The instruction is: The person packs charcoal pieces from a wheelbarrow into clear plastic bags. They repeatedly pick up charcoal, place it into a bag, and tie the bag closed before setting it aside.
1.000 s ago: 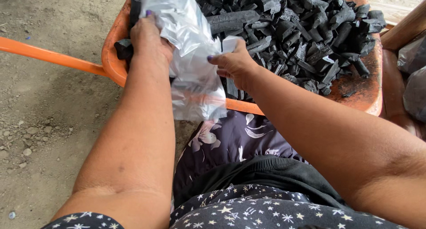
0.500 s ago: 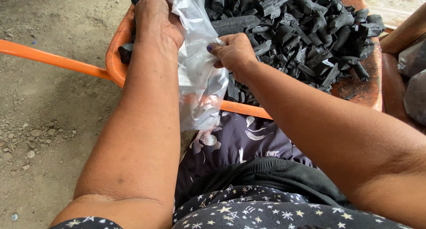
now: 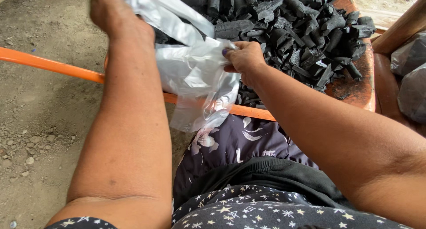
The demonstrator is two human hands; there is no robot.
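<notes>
My left hand (image 3: 116,14) grips the far edge of a clear plastic bag (image 3: 195,78) at the top left. My right hand (image 3: 242,58) pinches the bag's near edge at the centre, so the bag is stretched between both hands and its lower part hangs over the orange rim. Just behind the bag lies a heap of black charcoal pieces (image 3: 293,29) in an orange wheelbarrow tray (image 3: 355,89).
An orange wheelbarrow handle (image 3: 49,66) runs from the left edge to the tray. Bare dirt ground with small stones (image 3: 31,131) lies to the left. Filled dark bags (image 3: 412,78) sit at the right edge. My lap in patterned cloth is below.
My left hand has moved up and left, pulling the bag's far edge away. The bag has spread wider between the two hands. My right hand stays near the tray's front rim.
</notes>
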